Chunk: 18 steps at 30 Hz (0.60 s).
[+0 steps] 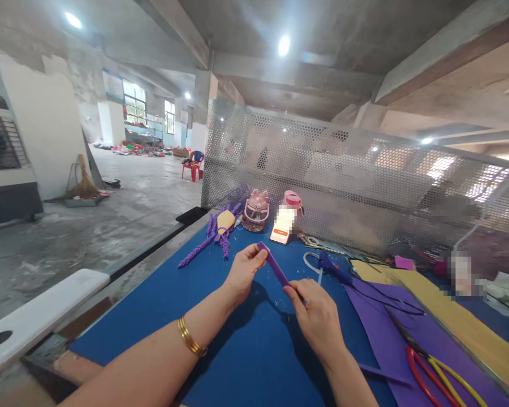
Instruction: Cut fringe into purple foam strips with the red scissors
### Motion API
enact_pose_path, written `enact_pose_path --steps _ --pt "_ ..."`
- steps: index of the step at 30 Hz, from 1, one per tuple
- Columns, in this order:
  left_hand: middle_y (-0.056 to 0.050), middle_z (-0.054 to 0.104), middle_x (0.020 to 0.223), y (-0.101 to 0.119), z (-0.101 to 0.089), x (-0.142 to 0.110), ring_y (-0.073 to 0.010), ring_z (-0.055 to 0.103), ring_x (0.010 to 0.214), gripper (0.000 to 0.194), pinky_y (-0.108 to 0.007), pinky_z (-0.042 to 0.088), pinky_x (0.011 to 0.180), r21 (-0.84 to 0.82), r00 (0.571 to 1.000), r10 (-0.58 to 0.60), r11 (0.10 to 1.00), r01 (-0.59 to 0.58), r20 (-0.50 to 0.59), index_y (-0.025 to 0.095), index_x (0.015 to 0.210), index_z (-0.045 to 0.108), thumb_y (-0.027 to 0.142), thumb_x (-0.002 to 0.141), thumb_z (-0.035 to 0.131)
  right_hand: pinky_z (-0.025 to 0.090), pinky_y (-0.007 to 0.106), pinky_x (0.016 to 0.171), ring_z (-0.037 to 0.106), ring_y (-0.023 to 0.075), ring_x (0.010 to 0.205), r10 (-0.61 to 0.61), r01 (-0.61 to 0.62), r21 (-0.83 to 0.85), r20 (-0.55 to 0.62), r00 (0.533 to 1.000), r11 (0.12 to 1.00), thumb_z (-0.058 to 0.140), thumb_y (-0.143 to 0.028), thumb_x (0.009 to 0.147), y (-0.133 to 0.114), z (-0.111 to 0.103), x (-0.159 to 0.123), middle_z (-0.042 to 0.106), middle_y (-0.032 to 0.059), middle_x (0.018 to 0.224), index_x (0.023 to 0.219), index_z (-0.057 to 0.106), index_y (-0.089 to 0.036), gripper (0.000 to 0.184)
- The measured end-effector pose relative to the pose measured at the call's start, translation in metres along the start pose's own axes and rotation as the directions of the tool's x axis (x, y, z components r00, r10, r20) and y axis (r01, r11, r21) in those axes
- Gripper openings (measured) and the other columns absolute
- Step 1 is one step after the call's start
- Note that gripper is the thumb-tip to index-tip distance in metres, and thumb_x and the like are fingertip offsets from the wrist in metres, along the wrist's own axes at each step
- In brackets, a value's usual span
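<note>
Above a blue tabletop [144,308], holds a purple strip [275,267] near both ends, pinched between fingertips of left hand [242,273] and right hand [317,308]; seemingly needs even grip for further handling.

The strip [274,265] is purple, the tabletop [246,339] blue

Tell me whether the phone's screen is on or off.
On: the phone shows a bright, lit display with an orange bar across it.
</note>
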<state>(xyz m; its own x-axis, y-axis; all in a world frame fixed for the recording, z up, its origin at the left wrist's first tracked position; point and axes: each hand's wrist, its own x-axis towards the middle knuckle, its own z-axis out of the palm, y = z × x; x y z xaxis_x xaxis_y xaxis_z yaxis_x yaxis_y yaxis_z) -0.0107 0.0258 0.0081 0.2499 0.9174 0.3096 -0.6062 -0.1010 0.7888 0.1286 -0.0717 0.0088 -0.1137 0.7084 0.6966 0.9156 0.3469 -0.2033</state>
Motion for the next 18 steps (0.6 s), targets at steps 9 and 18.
enact_pose_path --steps 9,18 --pt "0.004 0.050 0.061 0.010 -0.009 0.014 -0.0030 0.043 0.054 0.032 -0.016 0.037 0.056 -0.079 0.988 0.040 0.995 -0.052 -0.147 0.013 0.067 0.060 0.038 0.055 0.076 0.030 0.026 0.058 0.049 0.0172 0.062 0.054 -0.050 -0.035 0.122 0.991 0.998 0.033 -0.036 0.093 0.005 -0.001 0.000 0.056 0.0018 0.062 0.067 0.057 -0.020 0.039" --pt "0.006 0.047 0.051 0.034 -0.038 0.037 -0.0023 0.043 0.045 0.019 -0.013 0.038 0.049 -0.228 0.863 0.023 0.960 -0.159 -0.504 0.014 0.061 0.052 0.021 0.067 0.068 0.027 0.023 0.051 0.052 0.0153 0.056 0.184 -0.178 -0.051 0.375 0.908 0.983 0.045 -0.026 0.086 0.029 -0.011 -0.005 0.059 -0.0003 0.059 0.056 0.051 -0.021 0.030"
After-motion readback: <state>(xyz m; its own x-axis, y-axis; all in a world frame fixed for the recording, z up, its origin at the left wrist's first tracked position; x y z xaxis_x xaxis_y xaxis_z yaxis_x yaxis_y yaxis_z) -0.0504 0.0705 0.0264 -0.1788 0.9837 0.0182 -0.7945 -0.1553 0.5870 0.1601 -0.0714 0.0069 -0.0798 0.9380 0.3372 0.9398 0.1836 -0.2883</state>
